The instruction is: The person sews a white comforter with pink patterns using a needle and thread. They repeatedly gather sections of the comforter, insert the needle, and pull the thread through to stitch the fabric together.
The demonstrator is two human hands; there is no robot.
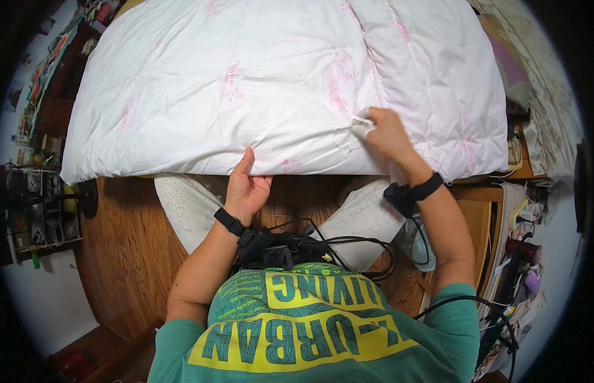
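A thick white quilt (287, 105) with faint pink patterns spreads before me, its near edge hanging over my knees. My left hand (249, 189) grips that edge, thumb on top and the other fingers curled below. To the right, my right hand (385, 131) is pinched together just above the quilt's surface. Between its fingertips shows a narrow white piece (362, 119), too small to name; the thumb tip looks white, perhaps covered. Loose thread (347, 149) lies on the cloth below this hand, where creases gather.
Black cables (359, 239) loop across my lap. A wooden cabinet (476, 239) stands at the right, with a power strip (518, 213) and cords beside it. On the left are a cluttered shelf (43, 210) and wooden floor (120, 258). A clear plastic bag (421, 246) lies by my right knee.
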